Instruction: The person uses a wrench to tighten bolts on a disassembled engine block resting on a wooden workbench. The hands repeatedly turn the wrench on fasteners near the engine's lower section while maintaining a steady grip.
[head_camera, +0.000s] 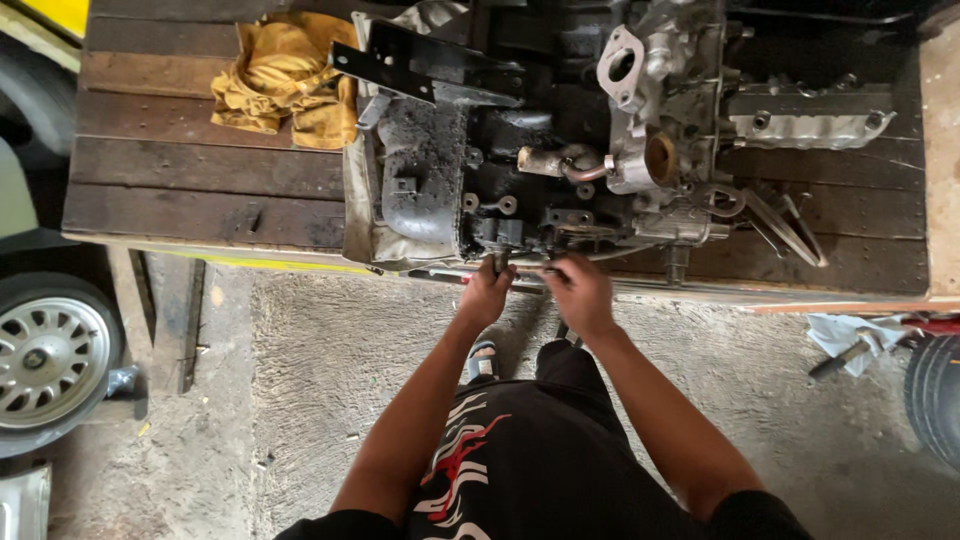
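Head view, looking straight down: I see my two bare arms reaching forward to the near edge of a dark wooden workbench (200, 170). On it lies a greasy, blackened engine block (520, 190) with pale metal parts bolted to its right side. My left hand (487, 293) is curled shut around a slim metal tool (520, 273) that runs along the bench edge, just under the engine's near face. My right hand (580, 290) is right beside it, fingers folded down onto the same tool; whether they grip it fully I cannot tell, as the back of the hand hides them. The hands sit close together, almost touching. A crumpled yellow cloth (285, 80) lies on the bench to the far left, well apart from the hands. Below is a rough concrete floor (330, 380), with a car wheel (50, 355) at the left edge.
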